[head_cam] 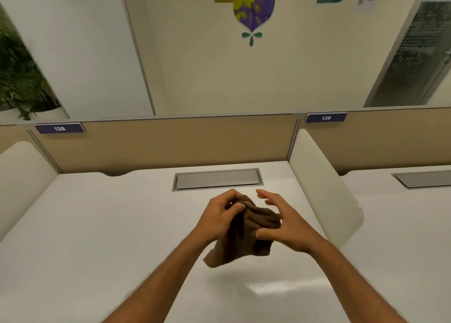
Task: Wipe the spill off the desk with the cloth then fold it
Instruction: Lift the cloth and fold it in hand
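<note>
Brown terry cloth (pixel 246 235) bunched above the white surface (pixel 97 225), pinched at its top edge by the left hand (pixel 219 215), thumb-touched by the spread right hand (pixel 283 222); soft, light, floppy, probably best taken by corners.

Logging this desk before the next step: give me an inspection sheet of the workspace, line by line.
Surface: white desk, glossy; no spill visible in this view.
Job's things: brown cloth, bunched and held up above the desk, not folded.
Clutter: nothing seen on the desk.
Grippers: left hand grips the cloth's top edge; right hand has its thumb on the cloth, fingers spread and fairly straight.
Cables: nothing seen; grey cable hatch closed at the desk's back.
Surroundings: tan partition behind, labels 138 and 139, white side dividers, plant far left.
</note>
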Available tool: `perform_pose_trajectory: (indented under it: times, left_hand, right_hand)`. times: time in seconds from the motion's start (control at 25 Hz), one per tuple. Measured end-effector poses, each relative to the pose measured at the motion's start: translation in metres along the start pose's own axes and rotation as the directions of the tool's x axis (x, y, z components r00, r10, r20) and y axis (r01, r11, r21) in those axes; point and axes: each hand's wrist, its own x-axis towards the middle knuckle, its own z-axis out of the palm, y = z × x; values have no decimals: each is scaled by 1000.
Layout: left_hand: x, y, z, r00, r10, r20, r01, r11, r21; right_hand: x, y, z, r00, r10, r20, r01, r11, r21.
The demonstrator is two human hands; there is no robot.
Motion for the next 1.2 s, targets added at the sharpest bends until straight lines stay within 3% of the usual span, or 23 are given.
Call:
perform_pose_trajectory:
  times: [0.12,0.2,0.32,0.48,0.64,0.88,1.08,1.2]
  left_hand:
    - [8,10,-3,998,-7,-55,5,999,-52]
    - [15,19,-10,988,-35,-148,17,992,-124]
    - [24,26,-27,959,-127,-253,49,955,-291]
    - [22,28,-31,931,-227,-287,34,835,-549]
    - [23,29,-26,924,-262,-279,8,743,-670]
    - [38,27,-34,914,-271,-303,18,772,-635]
    - [50,21,-37,872,-324,-366,101,852,-514]
    - [52,19,-37,887,-344,-309,166,861,-481]
  right_hand:
    - [14,3,-15,997,57,-60,-45,981,191]
    - [26,7,-17,970,212,-116,-145,896,420]
    - [41,16,-11,920,391,6,-328,763,558]
    - [49,20,5,951,210,227,-302,794,528]
    - [57,8,12,969,54,241,-175,839,516]
    - [70,-5,-3,994,99,-36,-55,779,624]
    - [85,-12,-28,989,127,-78,-52,783,619]
    - [89,-11,-37,978,170,-119,-57,773,632]
